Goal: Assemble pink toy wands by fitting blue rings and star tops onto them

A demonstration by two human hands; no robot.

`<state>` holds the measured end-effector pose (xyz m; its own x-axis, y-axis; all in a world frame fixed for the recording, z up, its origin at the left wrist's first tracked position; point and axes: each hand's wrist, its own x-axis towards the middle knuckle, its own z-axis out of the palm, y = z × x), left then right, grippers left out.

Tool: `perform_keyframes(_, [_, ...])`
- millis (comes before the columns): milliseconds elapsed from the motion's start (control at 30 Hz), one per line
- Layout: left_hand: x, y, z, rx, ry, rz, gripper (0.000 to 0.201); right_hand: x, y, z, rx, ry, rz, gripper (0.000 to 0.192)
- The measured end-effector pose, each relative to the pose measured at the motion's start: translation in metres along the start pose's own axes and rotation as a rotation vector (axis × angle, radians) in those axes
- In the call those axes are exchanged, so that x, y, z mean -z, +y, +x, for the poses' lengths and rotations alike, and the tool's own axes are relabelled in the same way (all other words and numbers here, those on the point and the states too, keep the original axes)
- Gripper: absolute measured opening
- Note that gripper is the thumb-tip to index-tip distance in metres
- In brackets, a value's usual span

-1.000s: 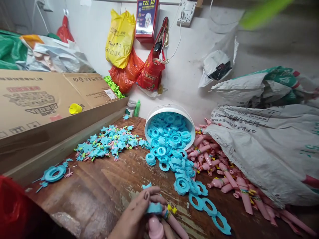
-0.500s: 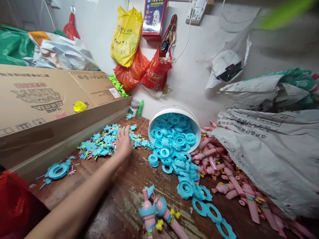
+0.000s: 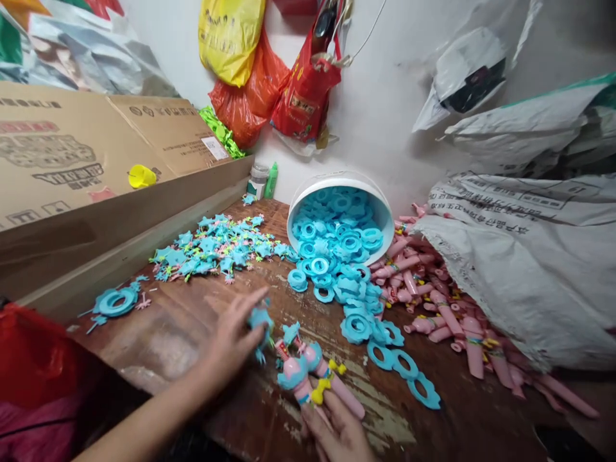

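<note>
My left hand (image 3: 235, 330) pinches a small light-blue star-shaped plastic piece (image 3: 260, 323), partly blurred, over the middle of the table. Just right of it, my right hand (image 3: 339, 427) is closed on a pink bottle-shaped toy part (image 3: 294, 372) with a blue frilled collar, a ribbed pink tip and a yellow bow. A second pink bottle-shaped part (image 3: 332, 380), also collared in blue, lies alongside it with a blue star piece at its tip. Whether my fingers touch that second part I cannot tell. The pile of blue star pieces (image 3: 209, 247) spreads farther back on the left.
A white bucket (image 3: 290, 224) lies on its side, spilling blue scalloped rings (image 3: 356, 327) onto the brown table (image 3: 183, 333). Pink parts (image 3: 447, 308) pour from a white sack (image 3: 524, 256) at right. A cardboard box (image 3: 158, 138) borders the left; bags hang on the wall.
My left hand has come from the blue star pile toward me and right, now with a star piece in its fingers. My right hand has come into view with the pink part. The view has tipped downward.
</note>
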<state>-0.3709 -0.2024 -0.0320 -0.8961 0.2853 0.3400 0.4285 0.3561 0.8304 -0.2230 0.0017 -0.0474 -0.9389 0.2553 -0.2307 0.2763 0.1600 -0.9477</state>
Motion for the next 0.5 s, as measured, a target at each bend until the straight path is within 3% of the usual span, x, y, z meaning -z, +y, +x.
perform_keyframes(100, [-0.027, -0.007, -0.045, 0.072, -0.279, -0.099, 0.062, 0.013, -0.017, -0.007, 0.098, 0.007, -0.335, 0.042])
perform_keyframes(167, [-0.036, -0.011, -0.058, 0.094, -0.313, -0.121, 0.059, 0.019, -0.023, -0.011, 0.091, -0.028, -0.458, 0.036])
perform_keyframes(300, [-0.034, -0.014, -0.056, 0.121, -0.294, -0.127, 0.063, 0.023, -0.025, -0.015, 0.055, -0.056, -0.48, 0.034])
perform_keyframes(500, [-0.028, -0.013, -0.045, 0.069, -0.479, -0.078, 0.052, 0.015, -0.028, -0.012, 0.032, -0.094, -0.494, 0.035])
